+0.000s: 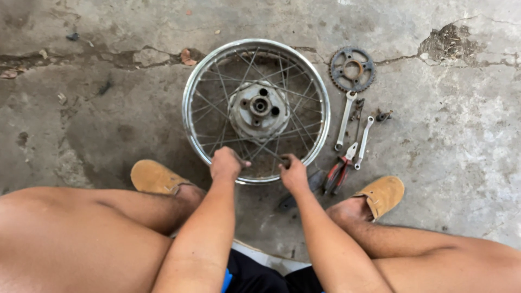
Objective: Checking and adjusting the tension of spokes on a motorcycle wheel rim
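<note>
Spoked wheel [256, 108], a bare chromed rim laced to a grey hub [259, 108], lies flat on the cracked concrete floor [108, 125] directly ahead of the squatting person, its near edge just in front of the knees and between the two tan shoes. Being round, it has no long axis to speak of; the axle line points straight up toward the camera. Both hands meet it at that near arc and about equally close: the left hand [227, 164] is curled into a loose fist, resting on the rim and the spokes just inside it, while the right hand [293, 172] has its fingers drawn together, apparently pinching a spoke or its nipple close to the rim, though the exact contact is too small to tell. To the right of the wheel, well clear of it, lie a dark toothed sprocket [353, 69], two slim spanners [345, 119], a few small bolts and red-handled pliers [339, 172], the pliers nearest the right hand.
</note>
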